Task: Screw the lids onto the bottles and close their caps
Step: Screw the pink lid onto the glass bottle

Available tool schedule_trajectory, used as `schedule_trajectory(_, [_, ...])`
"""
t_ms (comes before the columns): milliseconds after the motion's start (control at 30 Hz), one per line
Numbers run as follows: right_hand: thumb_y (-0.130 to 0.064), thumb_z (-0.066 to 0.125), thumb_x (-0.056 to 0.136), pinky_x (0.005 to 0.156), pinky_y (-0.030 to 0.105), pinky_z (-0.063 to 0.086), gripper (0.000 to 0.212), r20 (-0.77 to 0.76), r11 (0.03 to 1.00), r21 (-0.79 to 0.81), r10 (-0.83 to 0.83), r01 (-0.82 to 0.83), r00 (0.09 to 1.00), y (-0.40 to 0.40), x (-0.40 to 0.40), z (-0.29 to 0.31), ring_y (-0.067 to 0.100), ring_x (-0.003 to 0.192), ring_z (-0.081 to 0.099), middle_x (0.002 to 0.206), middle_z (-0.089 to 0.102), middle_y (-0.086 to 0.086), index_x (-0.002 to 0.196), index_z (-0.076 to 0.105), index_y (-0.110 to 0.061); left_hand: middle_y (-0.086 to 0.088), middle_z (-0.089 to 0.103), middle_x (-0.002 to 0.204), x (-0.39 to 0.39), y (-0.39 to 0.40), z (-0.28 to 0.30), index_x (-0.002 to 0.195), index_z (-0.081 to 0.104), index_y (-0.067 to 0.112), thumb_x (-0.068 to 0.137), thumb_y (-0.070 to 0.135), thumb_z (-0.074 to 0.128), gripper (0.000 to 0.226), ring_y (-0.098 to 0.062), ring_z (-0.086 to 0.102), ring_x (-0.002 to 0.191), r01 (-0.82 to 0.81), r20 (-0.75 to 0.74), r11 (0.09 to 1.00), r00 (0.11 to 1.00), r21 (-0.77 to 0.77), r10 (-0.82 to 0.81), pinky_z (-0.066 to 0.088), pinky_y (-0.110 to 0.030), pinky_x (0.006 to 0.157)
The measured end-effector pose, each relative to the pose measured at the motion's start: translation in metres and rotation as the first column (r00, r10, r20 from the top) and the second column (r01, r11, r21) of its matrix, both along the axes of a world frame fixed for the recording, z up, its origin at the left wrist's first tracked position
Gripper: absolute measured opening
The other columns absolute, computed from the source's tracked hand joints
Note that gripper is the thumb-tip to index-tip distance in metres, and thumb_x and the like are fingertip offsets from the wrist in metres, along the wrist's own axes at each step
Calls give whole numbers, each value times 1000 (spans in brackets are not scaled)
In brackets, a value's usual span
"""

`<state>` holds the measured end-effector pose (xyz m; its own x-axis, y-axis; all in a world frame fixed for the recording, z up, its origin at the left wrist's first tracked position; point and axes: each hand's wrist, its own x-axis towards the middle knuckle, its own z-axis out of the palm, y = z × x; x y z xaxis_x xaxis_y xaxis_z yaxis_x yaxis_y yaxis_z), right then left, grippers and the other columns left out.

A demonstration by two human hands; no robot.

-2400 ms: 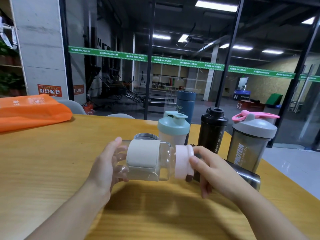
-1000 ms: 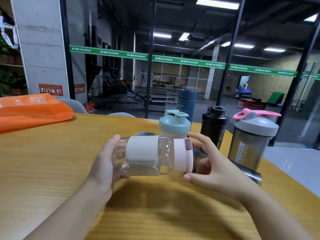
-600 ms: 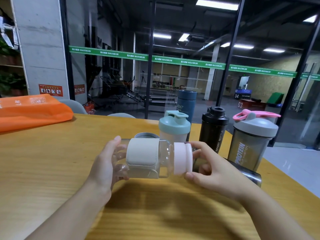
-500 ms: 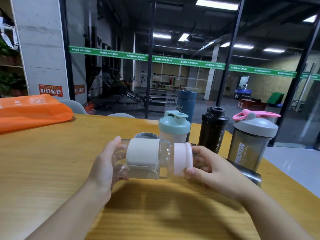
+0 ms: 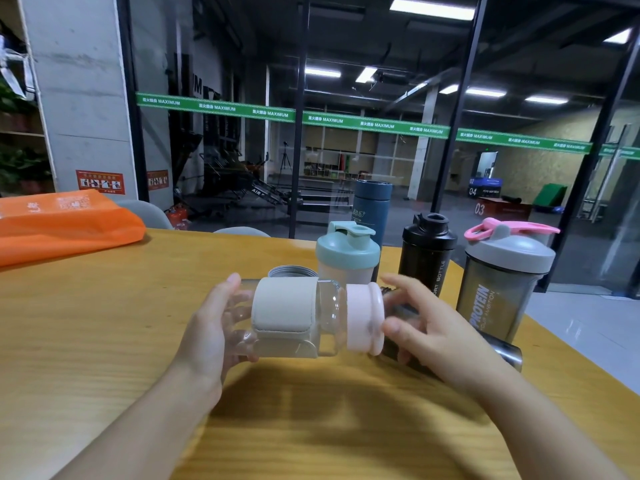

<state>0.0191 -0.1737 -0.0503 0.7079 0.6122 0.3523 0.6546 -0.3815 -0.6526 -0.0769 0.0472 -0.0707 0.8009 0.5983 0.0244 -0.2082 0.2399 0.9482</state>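
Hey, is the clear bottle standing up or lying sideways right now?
Sideways. The clear bottle is held level above the table, left hand at its base, pink lid pointing toward the right hand.

Wooden table (image 5: 104,341) with four upright bottles (image 5: 348,258), orange bag (image 5: 69,223)

On the grey shaker bottle (image 5: 498,292) at my far right I read "PROTEIN" running up its side, with smaller print beside it too blurred to read. The black bottle (image 5: 426,258) next to it says "SPORT BOTTLE", partly hidden. Across the glass wall beyond, a green band (image 5: 346,120) repeats "MAXIMUM". Far right, boxes (image 5: 485,199) show "03" and "04".
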Motion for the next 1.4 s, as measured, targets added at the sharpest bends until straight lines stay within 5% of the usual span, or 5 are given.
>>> schedule_trajectory(300, [-24, 82, 69, 65, 13, 45, 87, 39, 994, -64, 87, -84, 995, 1, -6, -2, 4, 69, 62, 75, 65, -13, 122, 27, -67, 2, 62, 62, 1, 0, 0, 85, 61, 14, 92, 45, 43, 36, -20, 47, 55, 4, -5, 1000, 1000, 5, -4, 35, -32, 51])
schedule_trajectory(500, [-59, 70, 62, 65, 19, 43, 79, 37, 993, -47, 107, -105, 994, 1, 0, -7, 5, 67, 56, 116, 55, -22, 131, 32, -55, 4, 61, 60, 1, 2, -2, 85, 59, 14, 91, 45, 45, 35, -19, 44, 53, 3, -19, 1000, 1000, 1, -3, 34, -31, 49])
schedule_trajectory(767, [-77, 35, 64, 50, 16, 39, 46, -11, 998, -64, 28, -28, 1000, 3, -3, -6, -3, 53, 54, 68, 63, -23, 84, 58, -42, 0, 64, 76, 4, 3, -7, 96, 63, 13, 90, 49, 42, 42, -20, 50, 57, 45, -23, 997, 999, 66, -43, 35, -31, 51])
schedule_trajectory(1033, [-59, 79, 54, 65, 20, 48, 105, 33, 993, -83, 82, -79, 996, 1, -1, -5, 10, 71, 61, 125, 36, -33, 134, 11, -63, 3, 62, 59, 4, 3, -6, 91, 62, 12, 91, 46, 42, 40, -21, 46, 56, 41, 5, 999, 999, 10, -41, 35, -31, 51])
schedule_trajectory(1400, [-23, 78, 70, 61, 15, 46, 85, 119, 990, -112, 104, -90, 987, 0, -4, -2, 5, 64, 55, 89, 57, -32, 123, 27, -65, 6, 61, 53, 3, 1, -4, 83, 61, 13, 92, 44, 42, 38, -21, 44, 53, 23, 13, 1000, 1000, 3, -23, 32, -31, 51])
